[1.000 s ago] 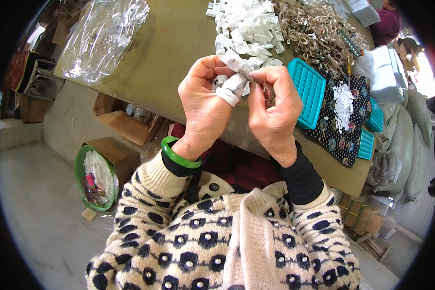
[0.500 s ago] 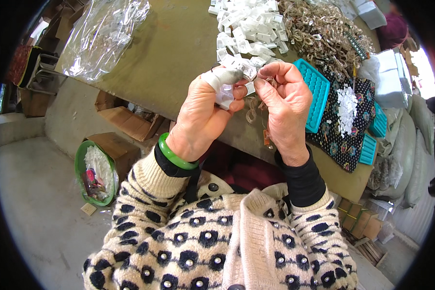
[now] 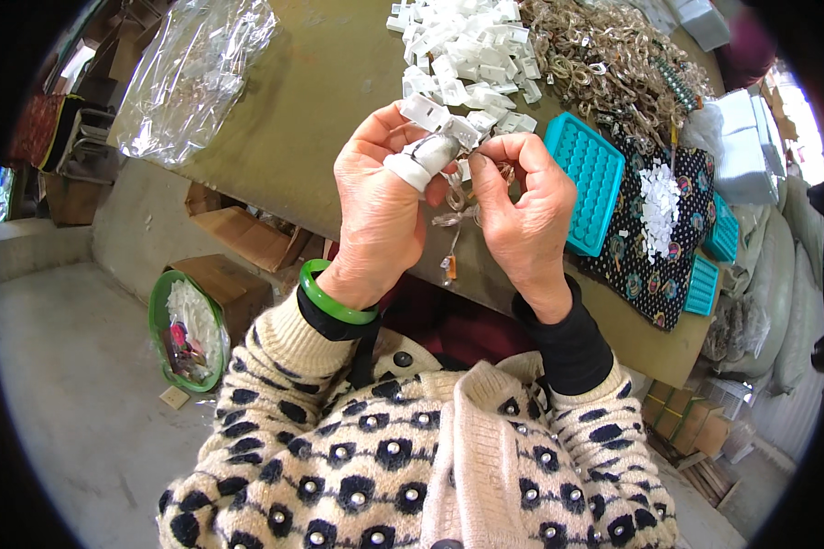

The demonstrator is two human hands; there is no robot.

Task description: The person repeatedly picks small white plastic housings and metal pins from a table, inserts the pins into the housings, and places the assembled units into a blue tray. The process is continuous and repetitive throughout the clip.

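Observation:
My left hand (image 3: 375,206), its thumb wrapped in white tape and a green bangle (image 3: 334,297) at its wrist, is closed on a small white plastic case (image 3: 428,113). Close against its right side, my right hand (image 3: 526,215) pinches with thumb and forefinger at the case's near end. What sits in that pinch is mostly hidden; a thin clear cord (image 3: 456,218) hangs between the hands, with a small orange piece (image 3: 449,265) at its lower end. Just beyond the hands lies a heap of similar white plastic cases (image 3: 471,46).
Tangled clear cords (image 3: 604,64) lie at the back right. A teal ridged tray (image 3: 586,183) sits beside a patterned dark cloth (image 3: 618,261) bearing white chips (image 3: 657,209). Clear plastic film (image 3: 192,78) covers the table's left corner. A green basin (image 3: 160,320) stands on the floor.
The white case has turned and moved up and away in my left hand. My right hand has shifted slightly left and down, and the hanging cord has swung left into fuller view.

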